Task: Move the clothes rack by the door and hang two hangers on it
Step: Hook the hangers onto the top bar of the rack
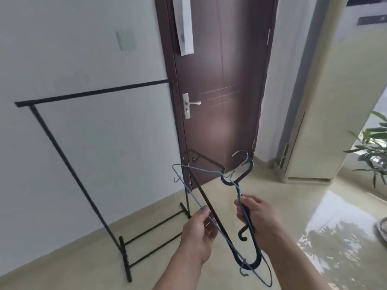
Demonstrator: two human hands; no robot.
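We have the clothes rack (92, 94) standing against the white wall (62, 49), its right end post just beside the frame of the dark door (222, 80), so the moving part of the task looks done, and its top rail is bare. Both hangers are in our hands in front of us, low over the tiled floor (293, 201) and well short of the rail. Our left hand (198, 231) has its fingers closed around one long side of the thin blue hanger (188, 187), and our right hand (255, 214) is clamped on the other blue side together with the arm of the thick black hanger (211, 208). We read this two-handed hold as a way to pull the pair apart: the blue wire crosses the black frame, and the two hooks sit close together near the top, so they seem tangled and would not go on the rail one at a time as they are. What stands in our way is mainly that tangle; the small side hooks on both hangers could catch again. To the right, a tall cream appliance (326, 101) and a leafy plant (374, 147) stand well apart from the rack and do not block our reach. The door handle (191, 103) is near the rack's right end, so we judge the middle of the rail the safer place.
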